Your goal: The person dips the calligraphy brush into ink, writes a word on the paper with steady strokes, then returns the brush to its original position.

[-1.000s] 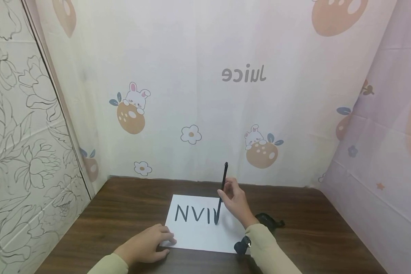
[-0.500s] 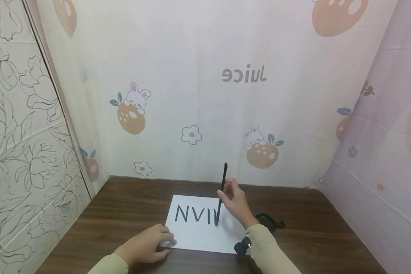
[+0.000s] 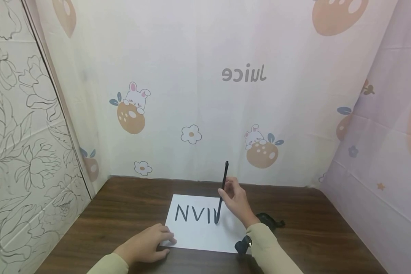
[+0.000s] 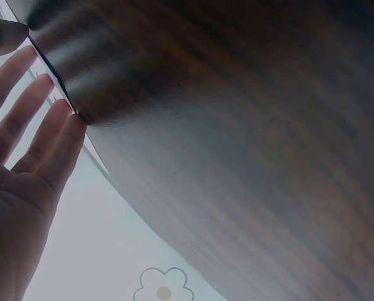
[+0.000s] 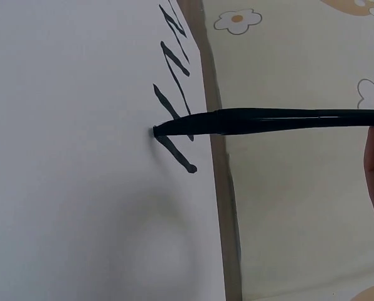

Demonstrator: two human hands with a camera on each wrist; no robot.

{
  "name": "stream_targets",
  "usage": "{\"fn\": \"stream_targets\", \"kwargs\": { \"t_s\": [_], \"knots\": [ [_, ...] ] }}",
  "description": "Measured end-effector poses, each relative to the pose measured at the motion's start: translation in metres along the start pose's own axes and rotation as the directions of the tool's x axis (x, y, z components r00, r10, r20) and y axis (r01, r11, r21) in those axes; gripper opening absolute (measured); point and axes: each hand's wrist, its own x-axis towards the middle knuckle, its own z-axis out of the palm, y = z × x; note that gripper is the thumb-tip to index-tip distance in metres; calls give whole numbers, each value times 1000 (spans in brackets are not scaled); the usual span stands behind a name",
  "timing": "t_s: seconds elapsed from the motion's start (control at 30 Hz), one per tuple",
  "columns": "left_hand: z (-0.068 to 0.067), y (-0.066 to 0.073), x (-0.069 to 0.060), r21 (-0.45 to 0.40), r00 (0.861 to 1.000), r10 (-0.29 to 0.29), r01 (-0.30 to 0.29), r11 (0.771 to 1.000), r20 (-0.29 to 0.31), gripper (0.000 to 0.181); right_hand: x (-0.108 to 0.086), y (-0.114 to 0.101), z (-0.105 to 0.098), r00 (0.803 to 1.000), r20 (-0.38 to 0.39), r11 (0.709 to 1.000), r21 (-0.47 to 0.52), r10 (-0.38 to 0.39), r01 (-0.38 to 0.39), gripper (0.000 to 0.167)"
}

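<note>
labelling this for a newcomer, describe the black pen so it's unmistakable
On the brown table lies white paper. The right hand holds the pen over it, tip at the lettering: long, slim, unlike the squatter black object right of the wrist.

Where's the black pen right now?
In the head view, just right of centre: the black pen is in the right hand, tip at the lettering on the white paper.

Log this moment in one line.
right hand: grips calligraphy brush; brush tip: at black lettering; left hand: touches white paper, near-left corner
</note>
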Motion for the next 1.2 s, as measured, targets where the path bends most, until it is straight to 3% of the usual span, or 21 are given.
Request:
{"fn": "stream_targets", "kwargs": {
  "t_s": [0.63, 0.87, 1.1, 1.2],
  "knots": [
    [-3, 2, 1, -13, 1000, -16, 16, 1000, 15, 22, 16, -2, -11, 998, -59, 999, 42, 4, -1, 34],
    [-2, 1, 1, -7, 1000, -3, 3, 1000, 3, 23, 16, -38, -22, 998, -63, 999, 46, 28, -25, 30],
    [-2, 1, 1, -14, 1000, -16, 16, 1000, 18, 23, 18, 7, -11, 993, -100, 996, 75, 64, -57, 31],
    [-3, 2, 1, -13, 1000, -7, 7, 1000, 13, 22, 17, 10, -9, 993, -101, 996, 69, 68, -61, 31]
  ]
}}
